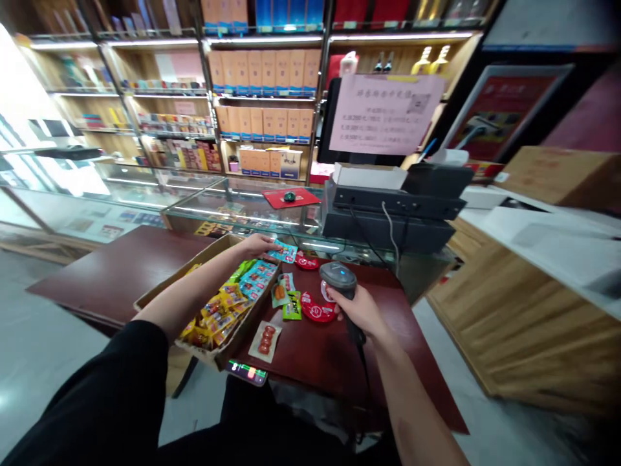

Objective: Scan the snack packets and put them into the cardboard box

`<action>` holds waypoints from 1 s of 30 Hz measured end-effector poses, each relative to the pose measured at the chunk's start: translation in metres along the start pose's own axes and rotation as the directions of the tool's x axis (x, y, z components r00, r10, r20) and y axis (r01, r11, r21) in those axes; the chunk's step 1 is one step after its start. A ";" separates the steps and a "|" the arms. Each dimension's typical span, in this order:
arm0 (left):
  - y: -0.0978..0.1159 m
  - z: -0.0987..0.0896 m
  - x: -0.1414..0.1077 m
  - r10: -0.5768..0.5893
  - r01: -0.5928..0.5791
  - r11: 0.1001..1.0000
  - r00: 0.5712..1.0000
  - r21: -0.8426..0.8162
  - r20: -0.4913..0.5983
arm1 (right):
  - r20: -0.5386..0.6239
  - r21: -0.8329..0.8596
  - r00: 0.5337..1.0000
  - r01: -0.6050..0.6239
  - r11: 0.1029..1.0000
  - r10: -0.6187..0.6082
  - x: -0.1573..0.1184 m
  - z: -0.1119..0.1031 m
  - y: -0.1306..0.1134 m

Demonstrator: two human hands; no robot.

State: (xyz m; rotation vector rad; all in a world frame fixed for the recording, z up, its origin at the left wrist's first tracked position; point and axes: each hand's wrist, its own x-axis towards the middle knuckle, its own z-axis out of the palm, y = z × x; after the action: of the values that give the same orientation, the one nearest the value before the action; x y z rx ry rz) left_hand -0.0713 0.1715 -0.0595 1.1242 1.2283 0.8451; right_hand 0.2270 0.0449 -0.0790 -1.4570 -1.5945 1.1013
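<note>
My left hand (259, 244) pinches a light-blue snack packet (283, 251) just beyond the far right corner of a cardboard box (165, 283). Yellow packets (218, 313), blue packets (257, 279) and some green ones lie in that box. My right hand (359, 307) is wrapped round the handle of a dark barcode scanner (338, 276), its head above the dark red table (330, 353). Between the box and the scanner lie a green packet (292, 306), red packages (317, 309) and small clear sausage packs (279, 293). A larger sausage pack (265, 341) is nearer me.
A lit phone (247, 373) sits at the table's near edge. Behind the table, a glass counter (233, 206) bears a red mat (292, 197) and a black machine (388, 213) with cables. Stocked shelves stand behind. A wooden cabinet (524, 310) is at the right.
</note>
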 end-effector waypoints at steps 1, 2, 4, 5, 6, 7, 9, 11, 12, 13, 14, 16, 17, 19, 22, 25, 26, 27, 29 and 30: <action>0.001 -0.015 -0.008 -0.009 0.010 1.000 1.000 0.025 -0.026 | 0.017 0.000 1.000 0.012 1.000 -0.012 0.004 0.005 -0.003; 0.000 -0.028 -0.016 -0.017 0.020 0.998 0.999 0.052 -0.051 | 0.040 -0.004 0.999 0.023 1.000 -0.023 0.007 0.010 -0.007; -0.006 -0.048 -0.030 -0.035 0.044 0.994 0.995 0.098 -0.093 | 0.078 -0.018 0.996 0.046 0.999 -0.045 0.012 0.022 -0.016; -0.010 -0.055 -0.035 -0.041 0.055 0.992 0.992 0.112 -0.120 | 0.088 -0.029 0.994 0.061 0.998 -0.058 0.014 0.028 -0.021; -0.015 -0.059 -0.040 -0.045 0.063 0.991 0.988 0.120 -0.148 | 0.097 -0.037 0.993 0.074 0.997 -0.070 0.015 0.033 -0.026; -0.019 -0.062 -0.043 -0.050 0.071 0.989 0.985 0.126 -0.167 | 0.107 -0.039 0.991 0.084 0.996 -0.080 0.016 0.039 -0.031; -0.027 -0.064 -0.048 -0.064 0.087 0.988 0.982 0.129 -0.176 | 0.130 -0.035 0.987 0.100 0.994 -0.095 0.017 0.047 -0.037; -0.031 -0.063 -0.049 -0.080 0.107 0.982 0.981 0.156 -0.175 | 0.145 -0.035 0.983 0.118 0.992 -0.111 0.019 0.053 -0.039; -0.032 -0.064 -0.049 -0.079 0.115 0.974 0.979 0.194 -0.186 | 0.149 -0.037 0.982 0.124 0.992 -0.117 0.019 0.055 -0.039; -0.032 -0.064 -0.049 -0.066 0.119 0.961 0.975 0.248 -0.211 | 0.151 -0.039 0.981 0.128 0.991 -0.120 0.020 0.056 -0.039; -0.032 -0.065 -0.049 -0.039 0.115 0.942 0.970 0.315 -0.239 | 0.152 -0.038 0.981 0.127 0.991 -0.120 0.020 0.056 -0.038; -0.029 -0.068 -0.048 0.047 0.088 0.885 0.960 0.457 -0.275 | 0.151 -0.033 0.982 0.118 0.992 -0.112 0.021 0.056 -0.037; -0.027 -0.069 -0.047 0.093 0.066 0.855 0.956 0.514 -0.278 | 0.146 -0.029 0.984 0.112 0.993 -0.106 0.020 0.056 -0.037; -0.022 -0.070 -0.047 0.174 0.017 0.805 0.949 0.592 -0.263 | 0.136 -0.021 0.987 0.093 0.995 -0.089 0.020 0.054 -0.037; -0.015 -0.062 -0.049 0.244 -0.045 0.757 0.945 0.652 -0.218 | 0.135 -0.006 0.988 0.071 0.997 -0.069 0.018 0.052 -0.038; -0.010 -0.046 -0.050 0.220 -0.053 0.734 0.962 0.677 -0.164 | 0.124 -0.016 0.989 0.078 0.997 -0.075 0.015 0.049 -0.038; -0.009 -0.038 -0.050 0.199 -0.048 0.731 0.969 0.680 -0.145 | 0.119 -0.023 0.990 0.081 0.996 -0.078 0.014 0.047 -0.037; -0.007 -0.030 -0.050 0.182 -0.047 0.727 0.975 0.685 -0.126 | 0.111 -0.029 0.991 0.080 0.996 -0.077 0.014 0.044 -0.036; -0.003 -0.013 -0.050 0.170 -0.061 0.713 0.982 0.698 -0.088 | 0.093 -0.037 0.993 0.074 0.997 -0.071 0.011 0.038 -0.031; -0.001 -0.004 -0.049 0.174 -0.078 0.699 0.983 0.711 -0.064 | 0.085 -0.037 0.994 0.070 0.997 -0.067 0.010 0.035 -0.028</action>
State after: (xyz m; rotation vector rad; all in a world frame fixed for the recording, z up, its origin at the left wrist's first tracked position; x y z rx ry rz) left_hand -0.0842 0.1253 -0.0465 1.8163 1.6680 0.5401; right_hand 0.1831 0.0503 -0.0670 -1.3879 -1.7208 1.1094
